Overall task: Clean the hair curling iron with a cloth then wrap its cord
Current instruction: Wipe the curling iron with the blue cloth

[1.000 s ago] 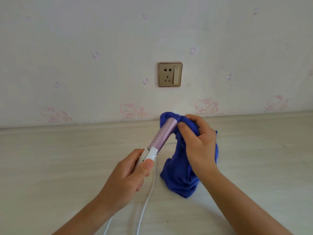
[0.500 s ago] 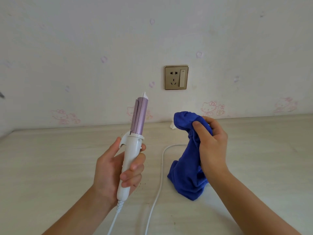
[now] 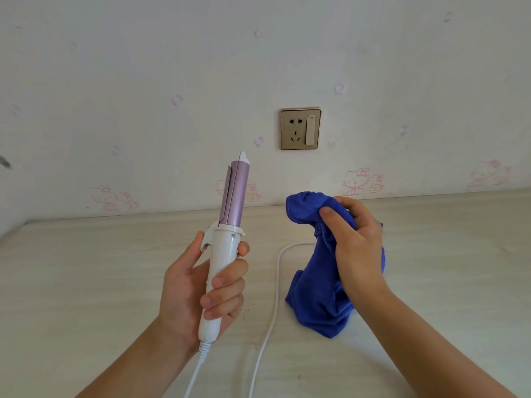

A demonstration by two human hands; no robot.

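Head view shows my left hand [image 3: 201, 282] wrapped round the white handle of the iron [image 3: 233, 193]. It holds the iron upright over the middle of the bench [image 3: 86, 268], purple barrel up and bare. My right hand [image 3: 356, 245] clutches the blue cloth [image 3: 316, 297] just beside it, toward the right edge. Cloth and barrel are apart. The cloth's loose end hangs down to the bench or just above it; I cannot tell which. The cord [image 3: 276, 282] drops from the handle's base and leaves the frame at the near edge, and a loop of it lies on the bench between the hands, curving behind the cloth.

I judge this to be the wiping step, with the wrap not yet begun. The next move calls for closing the cloth round the barrel while the left hand keeps the handle firm. If the barrel is already clean, the cloth must go down first to free a hand for the cord.
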